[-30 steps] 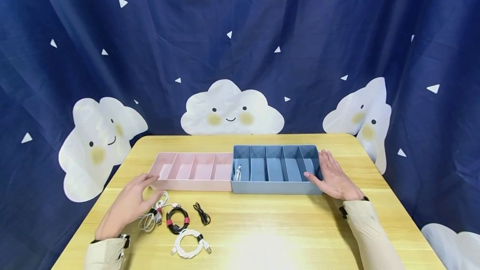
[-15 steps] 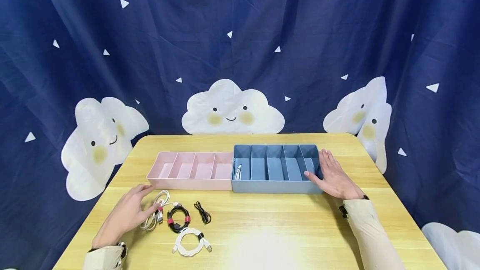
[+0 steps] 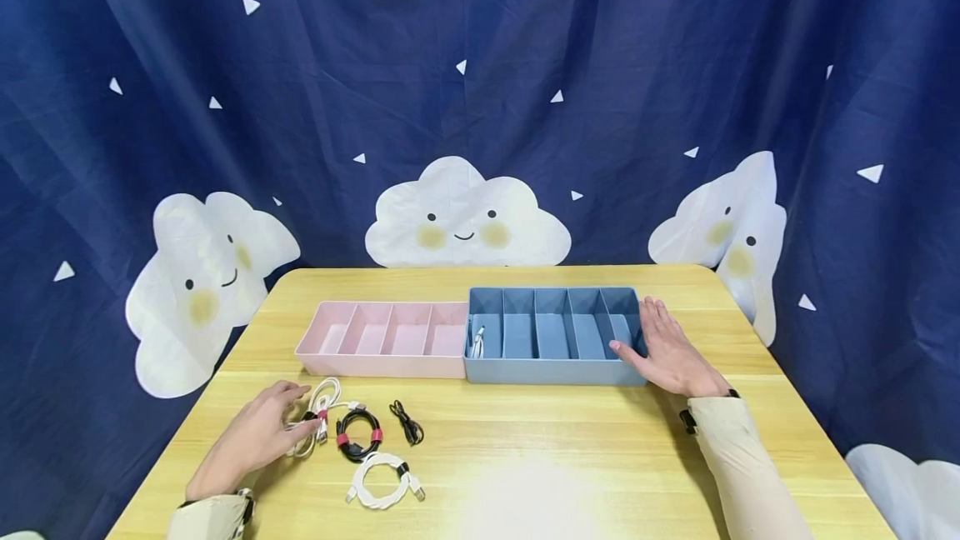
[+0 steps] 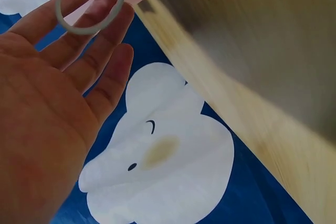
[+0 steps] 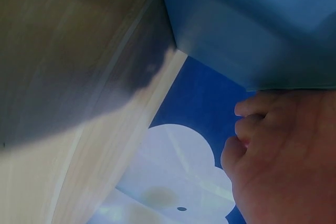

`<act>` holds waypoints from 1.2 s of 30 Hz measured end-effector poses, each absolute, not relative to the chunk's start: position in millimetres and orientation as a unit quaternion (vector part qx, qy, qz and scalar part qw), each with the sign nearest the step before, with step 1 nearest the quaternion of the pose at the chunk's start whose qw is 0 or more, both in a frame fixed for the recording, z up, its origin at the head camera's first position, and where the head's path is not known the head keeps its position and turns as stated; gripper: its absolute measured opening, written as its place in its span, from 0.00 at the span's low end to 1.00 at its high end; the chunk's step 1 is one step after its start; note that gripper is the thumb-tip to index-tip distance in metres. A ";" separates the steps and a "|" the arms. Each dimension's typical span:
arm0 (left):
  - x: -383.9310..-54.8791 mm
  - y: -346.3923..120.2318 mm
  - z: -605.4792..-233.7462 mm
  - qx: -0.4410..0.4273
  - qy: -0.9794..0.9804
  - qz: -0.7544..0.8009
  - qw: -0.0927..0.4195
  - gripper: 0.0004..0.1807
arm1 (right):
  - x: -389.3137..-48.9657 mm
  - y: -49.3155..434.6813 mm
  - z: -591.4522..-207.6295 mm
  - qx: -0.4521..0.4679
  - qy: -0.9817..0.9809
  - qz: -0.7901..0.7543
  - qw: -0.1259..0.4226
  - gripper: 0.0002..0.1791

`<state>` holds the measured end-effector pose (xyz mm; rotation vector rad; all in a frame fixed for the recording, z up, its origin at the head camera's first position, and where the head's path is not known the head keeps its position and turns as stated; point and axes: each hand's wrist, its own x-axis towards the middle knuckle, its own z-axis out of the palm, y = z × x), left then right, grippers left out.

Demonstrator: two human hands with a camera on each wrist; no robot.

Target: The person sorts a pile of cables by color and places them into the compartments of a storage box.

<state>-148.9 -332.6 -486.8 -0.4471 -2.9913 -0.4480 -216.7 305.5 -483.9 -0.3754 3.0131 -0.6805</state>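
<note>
My left hand (image 3: pixel 251 437) reaches around the left side of a white cable coil (image 3: pixel 324 398) with a red tie, its thumb lying over part of it. In the left wrist view the fingers (image 4: pixel 107 59) are loosely bent behind a white cable loop (image 4: pixel 90 30). Against the right end of the blue divided box (image 3: pixel 555 372) my right hand (image 3: pixel 671 357) rests with fingers extended and its thumb over the front rim. A white cable (image 3: pixel 477 342) lies in that box's leftmost compartment. The pink divided box (image 3: pixel 390 367) stands at its left.
Right of the left hand lie a black coiled cable (image 3: pixel 340 432) with red ties, a small black cable (image 3: pixel 406 422) and a white cable coil (image 3: pixel 363 486) with a black tie. A dark blue cloud-print curtain (image 3: pixel 495 107) hangs behind the wooden table (image 3: pixel 675 473).
My left hand has drawn back from the pink box's front left corner, down towards the white cable coil. The right hand stays against the blue box.
</note>
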 end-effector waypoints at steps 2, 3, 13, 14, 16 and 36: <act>-150.1 -330.8 -488.6 -0.151 -0.977 -0.142 0.045 0.34 | -216.6 305.8 -483.8 -0.120 0.968 -0.219 0.015 0.58; -150.8 -329.8 -489.2 -0.152 -0.977 -0.141 0.045 0.35 | -216.4 305.9 -483.8 -0.119 0.968 -0.219 0.015 0.58; -150.0 -324.0 -494.3 -0.156 -0.975 -0.155 0.035 0.42 | -216.8 305.1 -483.8 -0.120 0.969 -0.214 0.018 0.58; -149.9 -323.9 -494.8 -0.155 -0.975 -0.155 0.032 0.43 | -216.7 305.1 -483.7 -0.119 0.969 -0.214 0.018 0.58; -149.5 -323.9 -495.7 -0.152 -0.976 -0.157 0.021 0.44 | -216.7 305.0 -483.2 -0.119 0.969 -0.214 0.018 0.58; -148.0 -322.9 -495.1 -0.141 -0.979 -0.146 -0.015 0.48 | -217.4 305.6 -483.0 -0.120 0.969 -0.217 0.017 0.58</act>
